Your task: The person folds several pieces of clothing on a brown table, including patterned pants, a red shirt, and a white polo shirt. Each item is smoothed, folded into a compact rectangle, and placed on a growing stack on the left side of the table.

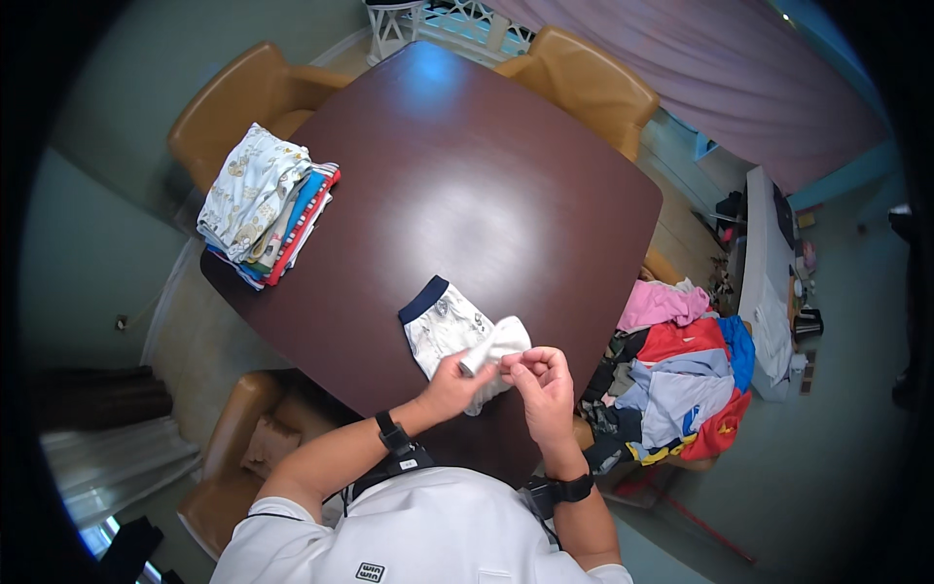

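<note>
A small pair of white printed shorts with a navy waistband lies on the table's near edge, the waistband pointing to the far left. Its near part is lifted and turned over, showing a plain white underside. My left hand is closed on this raised cloth, thumb on top. My right hand pinches the cloth's right edge between thumb and fingers. The two hands nearly meet, and they hide the lower part of the shorts.
A neat stack of folded clothes sits at the table's left edge. To the right, a loose heap of clothes covers a chair. Tan armchairs surround the dark brown table. A white shelf stands along the right wall.
</note>
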A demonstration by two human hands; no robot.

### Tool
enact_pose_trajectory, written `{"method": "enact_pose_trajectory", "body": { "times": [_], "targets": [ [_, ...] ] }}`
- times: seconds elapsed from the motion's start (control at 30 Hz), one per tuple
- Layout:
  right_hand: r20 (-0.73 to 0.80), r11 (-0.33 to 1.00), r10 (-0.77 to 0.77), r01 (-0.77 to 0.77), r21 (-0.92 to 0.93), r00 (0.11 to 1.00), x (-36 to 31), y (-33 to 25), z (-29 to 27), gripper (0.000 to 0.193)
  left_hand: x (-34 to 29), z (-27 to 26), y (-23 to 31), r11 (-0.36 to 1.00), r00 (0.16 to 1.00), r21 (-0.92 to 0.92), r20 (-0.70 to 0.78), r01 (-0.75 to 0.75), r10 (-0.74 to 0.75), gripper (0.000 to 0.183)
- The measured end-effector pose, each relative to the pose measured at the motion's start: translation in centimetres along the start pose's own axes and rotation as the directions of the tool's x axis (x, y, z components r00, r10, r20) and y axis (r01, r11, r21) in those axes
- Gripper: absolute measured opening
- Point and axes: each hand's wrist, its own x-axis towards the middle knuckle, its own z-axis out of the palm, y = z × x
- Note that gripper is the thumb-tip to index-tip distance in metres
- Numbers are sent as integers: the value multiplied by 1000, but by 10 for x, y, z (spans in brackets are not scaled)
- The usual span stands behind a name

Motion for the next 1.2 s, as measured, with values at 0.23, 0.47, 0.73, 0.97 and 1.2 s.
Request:
{"method": "enact_pose_trajectory", "body": {
  "times": [0.23, 0.47, 0.73, 0.97, 1.2],
  "targets": [
    [4, 939, 329, -327, -107, 944, -8, 35, -21, 19, 32, -79, -8, 895, 919, -440, -320, 71, -230, 31],
    [-87, 856, 490, -498, -143, 867, -19, 81, -52, 25, 48, -120, -21, 881, 835, -424, -389, 211, -388, 35],
    [-127, 791, 577, -591, -160, 807, -18, 121, -60, 32, 46, -140, -35, 952, 782, 197, -620, 235, -65, 31],
    [-265, 703, 538, -599, -384, 800, 19, 126, -23, 32, 34, -134, -9, 630, 856, 687, -513, 362, 66, 46],
    [-333, 516, 307, -450, -728, 891, 36, 162, -25, 39, 53, -140, 5, 591, 867, 718, -495, 369, 61, 72]
  ]
}}
